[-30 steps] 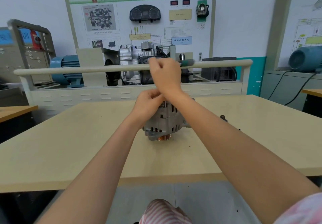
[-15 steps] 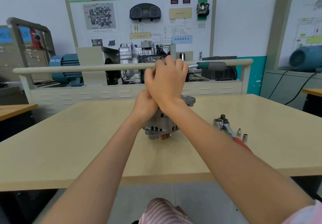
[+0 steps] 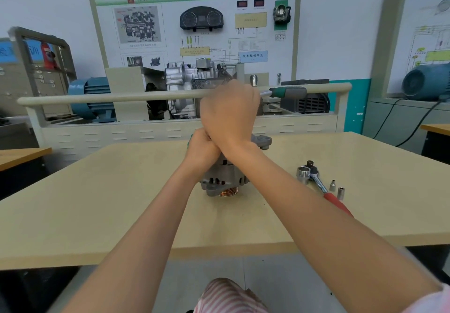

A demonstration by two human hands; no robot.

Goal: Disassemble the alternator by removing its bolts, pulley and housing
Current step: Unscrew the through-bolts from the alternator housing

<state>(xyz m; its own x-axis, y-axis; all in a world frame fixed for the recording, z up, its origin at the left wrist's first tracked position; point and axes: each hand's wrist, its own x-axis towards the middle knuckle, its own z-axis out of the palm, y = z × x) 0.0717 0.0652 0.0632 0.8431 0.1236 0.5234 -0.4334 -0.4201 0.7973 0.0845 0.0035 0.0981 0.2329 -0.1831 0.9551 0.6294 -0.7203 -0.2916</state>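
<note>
The grey alternator (image 3: 226, 178) stands on the table (image 3: 121, 203) with its copper-coloured pulley (image 3: 227, 192) at the bottom. My left hand (image 3: 202, 147) is a closed fist on top of it, and a sliver of green shows at the fist's left edge. My right hand (image 3: 229, 110) crosses above the left, shut on a wrench whose green-and-grey handle (image 3: 287, 91) sticks out to the right. The top of the alternator and its bolts are hidden under my hands. One mounting ear (image 3: 263, 141) shows at the right.
A ratchet with a red handle (image 3: 314, 181) lies right of the alternator, partly under my right forearm. Two small sockets (image 3: 337, 188) stand beside it. A training bench with a rail (image 3: 97, 97) and engine parts sits behind the table.
My right hand has dropped closer to the left fist and turned, and the wrench handle now sticks out farther to the right. The left hand stays on the alternator.
</note>
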